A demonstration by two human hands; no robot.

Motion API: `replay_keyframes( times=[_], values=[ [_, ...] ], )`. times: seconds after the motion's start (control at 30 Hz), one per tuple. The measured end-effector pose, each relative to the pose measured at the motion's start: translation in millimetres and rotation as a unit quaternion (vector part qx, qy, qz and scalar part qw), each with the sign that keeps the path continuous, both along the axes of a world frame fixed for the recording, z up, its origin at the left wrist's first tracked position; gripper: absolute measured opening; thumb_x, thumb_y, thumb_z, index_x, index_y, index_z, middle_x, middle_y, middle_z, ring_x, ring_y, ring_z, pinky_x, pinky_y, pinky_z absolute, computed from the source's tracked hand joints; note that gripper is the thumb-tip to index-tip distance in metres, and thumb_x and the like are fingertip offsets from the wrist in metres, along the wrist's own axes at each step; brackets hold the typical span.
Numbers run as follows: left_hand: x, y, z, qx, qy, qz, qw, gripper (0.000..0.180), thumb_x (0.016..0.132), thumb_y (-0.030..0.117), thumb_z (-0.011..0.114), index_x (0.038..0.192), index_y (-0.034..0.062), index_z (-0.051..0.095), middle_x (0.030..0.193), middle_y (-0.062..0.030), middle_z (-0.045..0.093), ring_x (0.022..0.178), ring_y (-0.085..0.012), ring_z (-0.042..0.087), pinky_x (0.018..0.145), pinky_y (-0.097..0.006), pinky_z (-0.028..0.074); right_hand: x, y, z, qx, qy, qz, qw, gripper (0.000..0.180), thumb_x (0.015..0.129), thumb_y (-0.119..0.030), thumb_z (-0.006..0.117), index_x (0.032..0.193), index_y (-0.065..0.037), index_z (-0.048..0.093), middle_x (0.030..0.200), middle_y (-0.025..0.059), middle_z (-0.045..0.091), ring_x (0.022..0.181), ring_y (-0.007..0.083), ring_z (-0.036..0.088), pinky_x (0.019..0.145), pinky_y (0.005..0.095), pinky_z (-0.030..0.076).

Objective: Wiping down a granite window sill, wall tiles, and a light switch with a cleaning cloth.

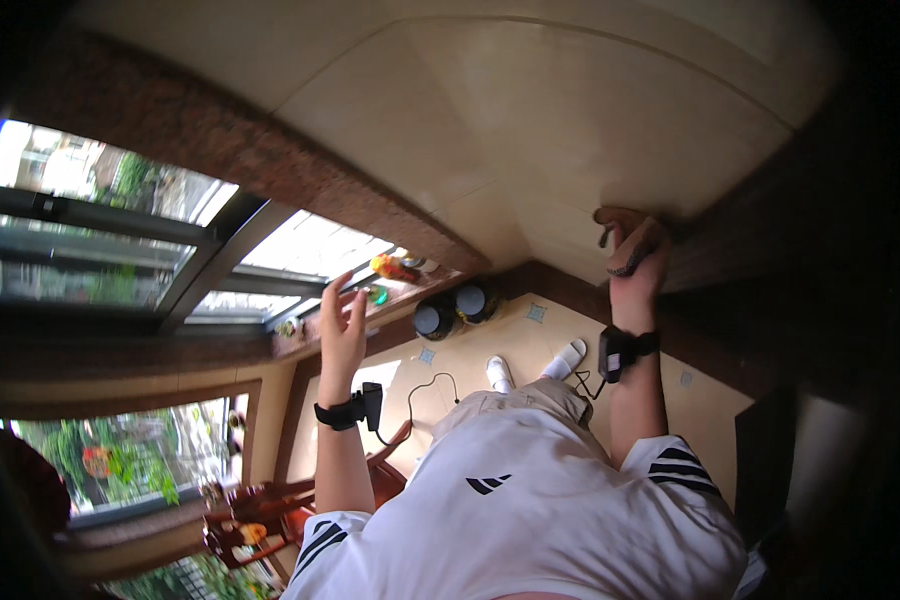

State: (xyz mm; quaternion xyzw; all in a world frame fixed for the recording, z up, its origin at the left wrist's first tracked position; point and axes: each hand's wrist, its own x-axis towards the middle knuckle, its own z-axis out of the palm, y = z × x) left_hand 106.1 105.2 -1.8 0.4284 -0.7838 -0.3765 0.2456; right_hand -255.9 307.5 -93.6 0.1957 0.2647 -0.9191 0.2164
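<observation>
My right hand [652,262] is raised at the beige wall and closed around a soft-looking brown cloth [630,222], which lies against the wall surface. Part of the cloth is hidden by my fingers. My left hand [340,340] is held up beside the window, fingers apart, with nothing in it. Behind its fingers, on the window sill [402,292], are a red and yellow container [394,267] and a small green item [377,295]. Whether my left fingertips touch anything I cannot tell. Each wrist wears a black strap with a small box and cable.
Two dark jars with grey lids [433,320] stand on the tiled floor [530,345] by the wall. At the left are dark-framed windows [215,240] and a reddish wooden chair [300,515]. A small potted plant [288,328] sits on the sill. Deep shadow covers the right side.
</observation>
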Motion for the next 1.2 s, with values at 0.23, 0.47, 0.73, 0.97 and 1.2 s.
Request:
replay_keyframes(
  times=[0.23,0.47,0.73,0.97,1.2],
  values=[
    [53,18,-21,0.065,0.022,0.059,0.996,0.035,0.102,0.012,0.059,0.135,0.0041,0.054,0.128,-0.0089,0.059,0.101,-0.0139,0.063,0.085,-0.027,0.052,-16,-18,-18,0.188,0.109,0.079,0.973,0.031,0.104,-0.033,0.048,0.121,-0.010,0.059,0.123,0.0029,0.061,0.116,0.0145,0.056,0.103,0.0304,0.042],
    [61,4,-40,0.081,0.029,0.044,0.995,0.031,0.100,0.015,0.062,0.126,0.0004,0.058,0.112,-0.0110,0.061,0.090,-0.0166,0.064,0.078,-0.029,0.053,-10,-61,6,0.215,0.099,0.105,0.966,0.040,0.101,-0.029,0.054,0.134,-0.006,0.052,0.134,0.0043,0.057,0.124,0.0163,0.054,0.104,0.0310,0.043],
    [84,-30,-61,0.096,0.091,0.045,0.990,0.030,0.099,0.016,0.062,0.124,-0.0007,0.058,0.107,-0.0114,0.063,0.090,-0.0172,0.063,0.080,-0.030,0.052,11,-143,6,0.169,0.295,0.288,0.895,0.030,0.103,-0.027,0.057,0.125,-0.006,0.055,0.120,0.0025,0.059,0.108,0.0119,0.057,0.091,0.0297,0.047],
    [152,-41,-79,0.080,0.082,0.112,0.987,0.030,0.100,0.020,0.062,0.120,-0.0018,0.061,0.107,-0.0132,0.064,0.088,-0.0189,0.064,0.078,-0.032,0.053,14,-197,-6,0.163,0.401,0.295,0.852,0.020,0.100,-0.018,0.059,0.082,-0.015,0.049,0.070,-0.0067,0.041,0.062,0.0048,0.038,0.056,0.0254,0.029],
    [217,-57,-101,0.106,0.090,0.160,0.977,0.031,0.099,0.022,0.063,0.120,-0.0013,0.063,0.108,-0.0144,0.066,0.089,-0.0206,0.066,0.079,-0.032,0.054,82,-226,31,0.275,0.393,0.160,0.863,0.012,0.098,-0.018,0.062,0.089,-0.015,0.055,0.077,-0.0075,0.048,0.066,0.0045,0.041,0.058,0.0238,0.034]
  ],
)
